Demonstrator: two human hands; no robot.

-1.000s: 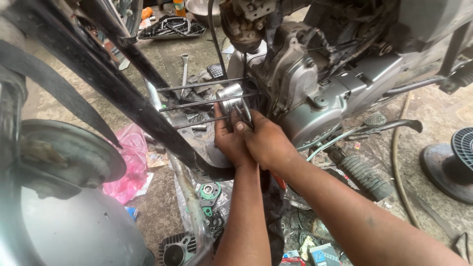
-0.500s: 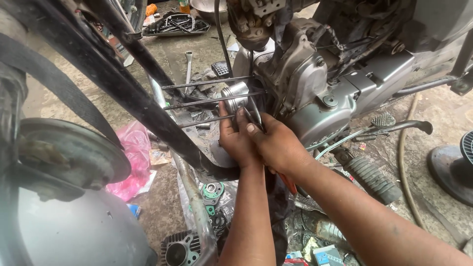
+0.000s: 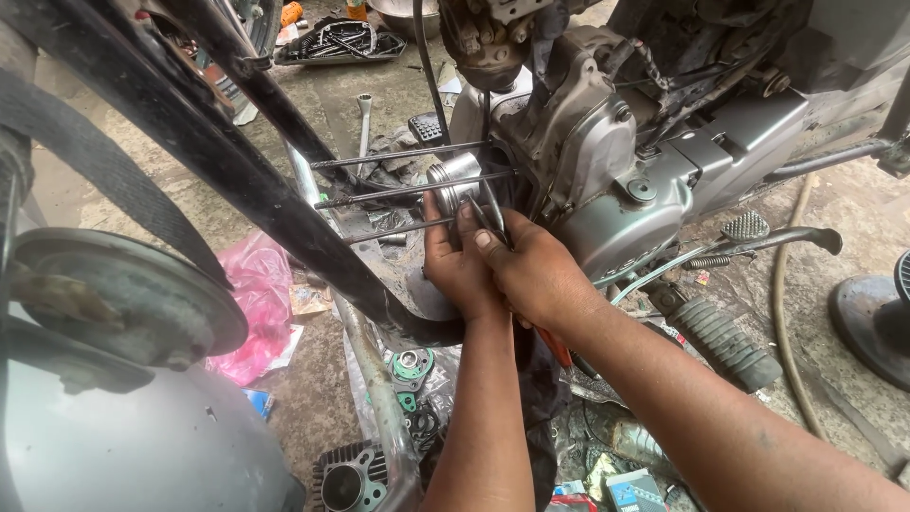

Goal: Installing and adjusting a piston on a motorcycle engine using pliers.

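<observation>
A silver piston (image 3: pixel 453 180) sticks out of the grey motorcycle engine (image 3: pixel 616 190) between long cylinder studs (image 3: pixel 398 190). My left hand (image 3: pixel 453 270) cups the piston from below, thumb against its skirt. My right hand (image 3: pixel 540 275) lies over the left one and is closed on pliers; their dark jaws (image 3: pixel 488 220) touch the side of the piston and a red handle (image 3: pixel 557 349) shows under my palm. What the jaws grip is hidden.
A black frame tube (image 3: pixel 218 161) slants across the left. A finned cylinder block (image 3: pixel 346 479), green gaskets (image 3: pixel 412 365) and a pink bag (image 3: pixel 251 303) lie on the ground. A footpeg (image 3: pixel 725 341) and a brake pedal (image 3: pixel 749 228) stand at right, a tool tray (image 3: pixel 341 40) behind.
Both hands stay at the piston. The right hand with the pliers has shifted slightly along the piston's side, and the view has drifted a little.
</observation>
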